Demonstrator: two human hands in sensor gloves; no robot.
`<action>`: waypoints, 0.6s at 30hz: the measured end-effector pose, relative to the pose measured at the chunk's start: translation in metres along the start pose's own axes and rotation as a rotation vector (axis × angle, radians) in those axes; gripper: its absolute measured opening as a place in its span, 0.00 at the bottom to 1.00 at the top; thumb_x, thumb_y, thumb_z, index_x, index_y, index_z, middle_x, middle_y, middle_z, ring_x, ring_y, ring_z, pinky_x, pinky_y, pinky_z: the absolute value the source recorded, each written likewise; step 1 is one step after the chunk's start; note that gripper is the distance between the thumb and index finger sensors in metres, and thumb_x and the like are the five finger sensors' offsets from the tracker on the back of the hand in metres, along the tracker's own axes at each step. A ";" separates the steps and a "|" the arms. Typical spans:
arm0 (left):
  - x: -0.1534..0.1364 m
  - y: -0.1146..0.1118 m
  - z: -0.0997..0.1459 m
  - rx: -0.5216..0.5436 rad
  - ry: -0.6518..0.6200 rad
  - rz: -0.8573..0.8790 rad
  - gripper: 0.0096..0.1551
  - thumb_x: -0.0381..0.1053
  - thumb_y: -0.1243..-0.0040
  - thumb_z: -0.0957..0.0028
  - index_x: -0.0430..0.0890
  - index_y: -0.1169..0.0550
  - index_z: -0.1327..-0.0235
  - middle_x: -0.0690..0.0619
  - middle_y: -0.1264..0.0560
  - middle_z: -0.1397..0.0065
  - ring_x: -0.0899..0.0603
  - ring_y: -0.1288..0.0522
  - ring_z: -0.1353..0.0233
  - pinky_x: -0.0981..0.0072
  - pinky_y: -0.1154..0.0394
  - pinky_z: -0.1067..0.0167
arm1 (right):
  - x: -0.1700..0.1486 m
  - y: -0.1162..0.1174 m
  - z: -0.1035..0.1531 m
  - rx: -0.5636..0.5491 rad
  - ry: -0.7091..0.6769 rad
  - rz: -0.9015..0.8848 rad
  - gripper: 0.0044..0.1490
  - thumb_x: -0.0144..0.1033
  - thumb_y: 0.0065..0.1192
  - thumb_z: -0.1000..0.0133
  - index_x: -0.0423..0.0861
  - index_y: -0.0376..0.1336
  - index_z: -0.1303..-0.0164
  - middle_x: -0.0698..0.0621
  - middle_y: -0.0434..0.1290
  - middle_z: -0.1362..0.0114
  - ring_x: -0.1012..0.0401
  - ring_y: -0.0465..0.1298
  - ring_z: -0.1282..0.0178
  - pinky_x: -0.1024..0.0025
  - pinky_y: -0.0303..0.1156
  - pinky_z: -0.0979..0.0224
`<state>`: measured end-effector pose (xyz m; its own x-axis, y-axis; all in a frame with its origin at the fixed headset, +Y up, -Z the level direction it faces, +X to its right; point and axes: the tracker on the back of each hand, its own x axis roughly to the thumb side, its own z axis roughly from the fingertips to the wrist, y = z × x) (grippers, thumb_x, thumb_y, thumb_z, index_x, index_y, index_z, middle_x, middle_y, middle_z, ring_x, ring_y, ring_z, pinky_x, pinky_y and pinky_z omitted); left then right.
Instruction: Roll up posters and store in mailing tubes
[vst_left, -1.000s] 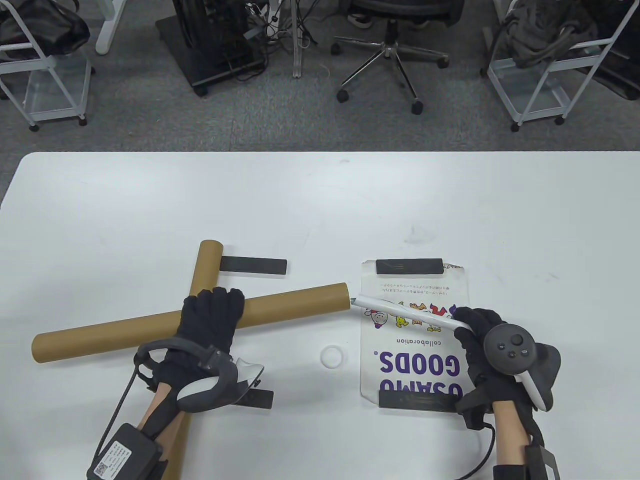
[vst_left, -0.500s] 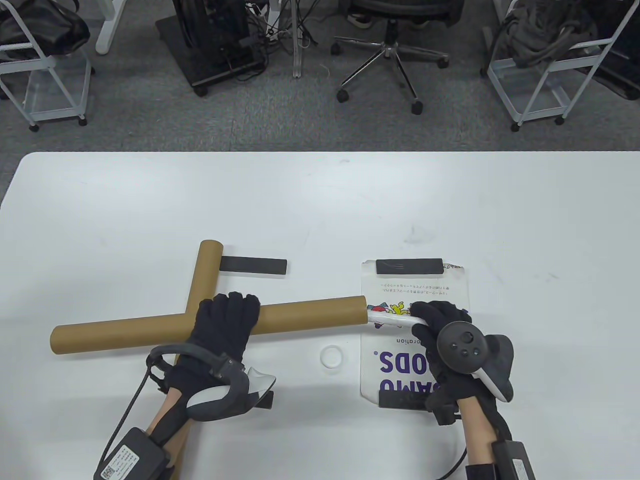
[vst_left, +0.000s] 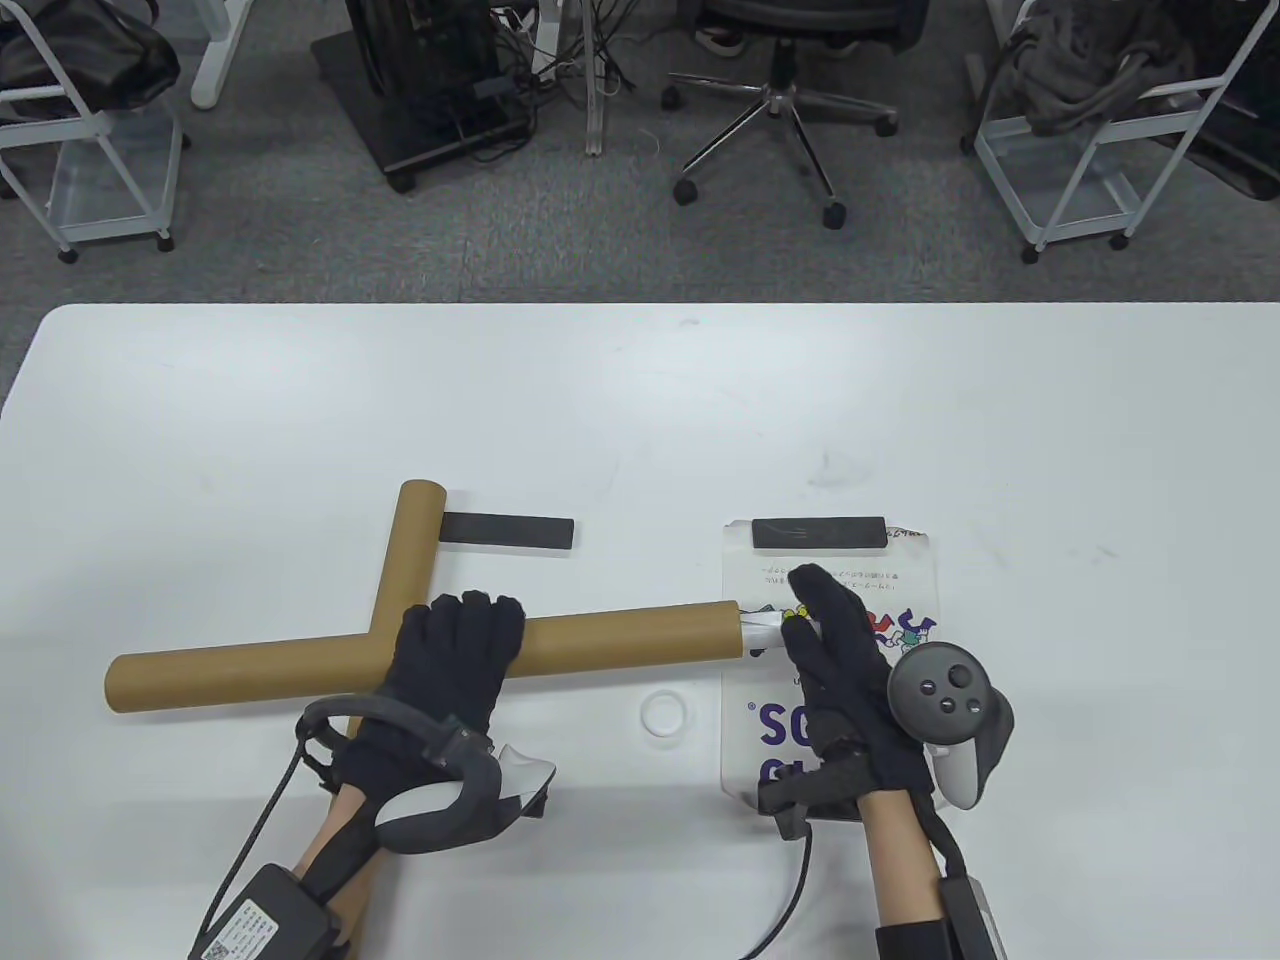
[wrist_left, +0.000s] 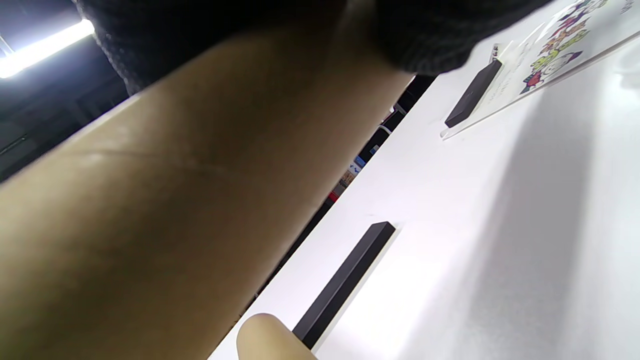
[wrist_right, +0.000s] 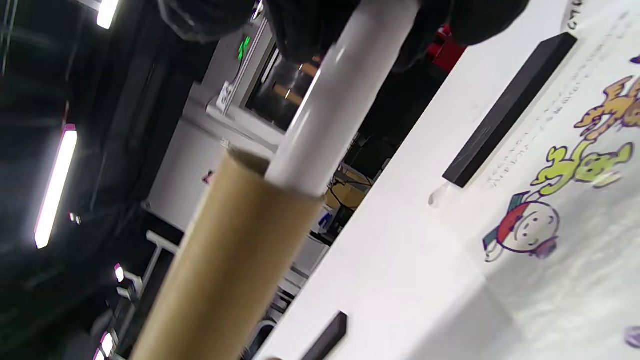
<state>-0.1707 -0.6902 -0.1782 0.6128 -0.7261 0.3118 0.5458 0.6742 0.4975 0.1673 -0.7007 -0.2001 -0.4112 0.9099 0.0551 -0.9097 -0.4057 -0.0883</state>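
Note:
A brown mailing tube (vst_left: 300, 668) is held level above the table, and my left hand (vst_left: 460, 640) grips it round its middle. In the left wrist view the tube (wrist_left: 175, 200) fills the frame under the glove. A rolled white poster (vst_left: 765, 632) sticks a short way out of the tube's right mouth. My right hand (vst_left: 800, 620) holds that end. In the right wrist view the white roll (wrist_right: 335, 110) runs from between my fingers into the tube (wrist_right: 235, 260).
A second brown tube (vst_left: 410, 540) lies under the first, running toward me. A flat printed poster (vst_left: 840, 565) lies under my right hand, with black weights at its far (vst_left: 818, 533) and near edges. A loose black bar (vst_left: 508, 530) and a white ring (vst_left: 666, 714) lie mid-table.
My right hand has moved left and pushed the rolled poster into the tube, so only a short stub shows. The tube has shifted a little to the right in my left hand.

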 end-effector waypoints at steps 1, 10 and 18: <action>0.000 0.000 0.000 -0.002 0.005 0.005 0.53 0.60 0.45 0.50 0.36 0.43 0.15 0.37 0.35 0.20 0.35 0.26 0.26 0.46 0.19 0.28 | -0.002 -0.003 0.001 -0.007 0.008 0.000 0.46 0.46 0.43 0.39 0.34 0.45 0.15 0.30 0.50 0.12 0.30 0.51 0.17 0.27 0.50 0.24; -0.002 0.001 -0.002 -0.020 0.014 0.013 0.53 0.60 0.45 0.50 0.37 0.43 0.15 0.37 0.35 0.20 0.35 0.25 0.26 0.46 0.19 0.28 | -0.003 0.004 0.001 0.076 0.041 0.007 0.53 0.50 0.41 0.39 0.28 0.37 0.15 0.24 0.42 0.12 0.27 0.46 0.17 0.27 0.47 0.24; -0.003 0.000 -0.001 -0.024 0.025 0.027 0.53 0.60 0.45 0.50 0.36 0.42 0.15 0.37 0.35 0.20 0.35 0.25 0.26 0.46 0.19 0.28 | 0.020 0.046 0.002 0.176 -0.010 -0.018 0.55 0.50 0.41 0.39 0.26 0.35 0.15 0.21 0.41 0.13 0.25 0.47 0.18 0.27 0.49 0.24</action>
<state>-0.1715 -0.6881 -0.1800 0.6413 -0.7043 0.3045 0.5421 0.6967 0.4698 0.1168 -0.7015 -0.2009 -0.3944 0.9167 0.0647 -0.9127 -0.3989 0.0885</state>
